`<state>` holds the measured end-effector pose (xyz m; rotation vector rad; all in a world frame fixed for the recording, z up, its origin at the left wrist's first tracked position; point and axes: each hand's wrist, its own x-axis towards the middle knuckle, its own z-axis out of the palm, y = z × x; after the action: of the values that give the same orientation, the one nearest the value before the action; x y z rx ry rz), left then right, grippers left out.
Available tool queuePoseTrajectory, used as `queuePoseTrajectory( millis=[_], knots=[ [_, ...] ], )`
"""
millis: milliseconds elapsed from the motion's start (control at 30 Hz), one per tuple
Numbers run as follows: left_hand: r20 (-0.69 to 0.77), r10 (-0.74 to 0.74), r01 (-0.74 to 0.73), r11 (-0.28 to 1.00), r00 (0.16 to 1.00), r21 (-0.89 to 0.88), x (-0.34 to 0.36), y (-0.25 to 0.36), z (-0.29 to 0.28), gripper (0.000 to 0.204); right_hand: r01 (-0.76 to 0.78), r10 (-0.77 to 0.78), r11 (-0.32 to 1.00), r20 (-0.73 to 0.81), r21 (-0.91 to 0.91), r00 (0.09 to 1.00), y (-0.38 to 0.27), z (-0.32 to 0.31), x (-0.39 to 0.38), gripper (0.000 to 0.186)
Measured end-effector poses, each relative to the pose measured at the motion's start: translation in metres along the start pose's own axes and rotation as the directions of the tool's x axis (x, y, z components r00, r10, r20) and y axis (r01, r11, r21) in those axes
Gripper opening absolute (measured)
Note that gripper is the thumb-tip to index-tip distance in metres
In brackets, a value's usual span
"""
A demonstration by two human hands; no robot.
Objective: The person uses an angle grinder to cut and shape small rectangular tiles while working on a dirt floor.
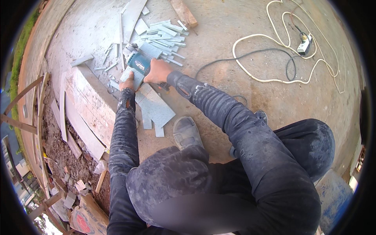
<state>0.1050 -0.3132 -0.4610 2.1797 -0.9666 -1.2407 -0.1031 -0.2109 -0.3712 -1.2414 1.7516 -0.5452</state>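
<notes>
**Head view — two hands on a cutter over grey tile**

Person crouches on a dusty concrete floor (243,23), both forearms in dark, dust-streaked sleeves reaching forward. Right hand (158,71) is wrapped around the rear of a teal power cutter (138,62), fingers closed on its body. Left hand (127,82) lies just beside it, pressed flat on a grey tile piece (133,78) under the tool; fingers look fairly close together, though the tool hides part of them.

The cutter sits at the far end of the tile work, just right of a low pale block ledge (88,100). Nearer the person lie notched grey tile offcuts (154,109), touching one another. A sandalled foot (186,132) rests just beside those offcuts.

Beyond the tool — a heap of narrow grey tile strips (164,35), with a wooden batten (184,13) at its far edge. Well to the right, a white cable (274,80) loops across the floor to a white socket block (304,45); a dark cord (235,59) runs near it.
</notes>
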Motion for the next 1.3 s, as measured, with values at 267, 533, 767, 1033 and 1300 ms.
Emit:
queuePoseTrajectory(
  millis=[267, 533, 767, 1033, 1300],
  knots=[
    [-0.003, -0.003, 0.003, 1.000, 1.000, -0.011, 0.026, -0.010, -0.001, 0.056, -0.024, 0.024, 1.000, 0.021, -0.004, 0.999, -0.001, -0.003, -0.007, 0.078],
    [-0.005, 0.018, -0.018, 0.999, 1.000, -0.028, 0.014, -0.011, 0.004, 0.071, 0.033, -0.033, 0.999, -0.035, -0.006, 0.999, 0.015, 0.003, -0.012, 0.067],
    [-0.051, 0.063, -0.059, 0.996, 0.997, 0.063, 0.021, -0.007, -0.004, 0.069, 0.008, -0.008, 0.999, 0.016, 0.036, 1.000, 0.015, 0.003, -0.015, 0.070],
    [-0.002, -0.008, 0.008, 0.999, 1.000, -0.045, 0.030, -0.007, -0.005, 0.059, 0.000, -0.001, 1.000, 0.030, 0.028, 1.000, 0.016, -0.001, -0.027, 0.068],
    [0.001, 0.055, -0.055, 0.998, 0.998, 0.028, 0.021, -0.014, 0.007, 0.081, 0.031, -0.031, 0.999, 0.000, 0.024, 1.000, 0.034, -0.005, -0.039, 0.072]
  ],
)
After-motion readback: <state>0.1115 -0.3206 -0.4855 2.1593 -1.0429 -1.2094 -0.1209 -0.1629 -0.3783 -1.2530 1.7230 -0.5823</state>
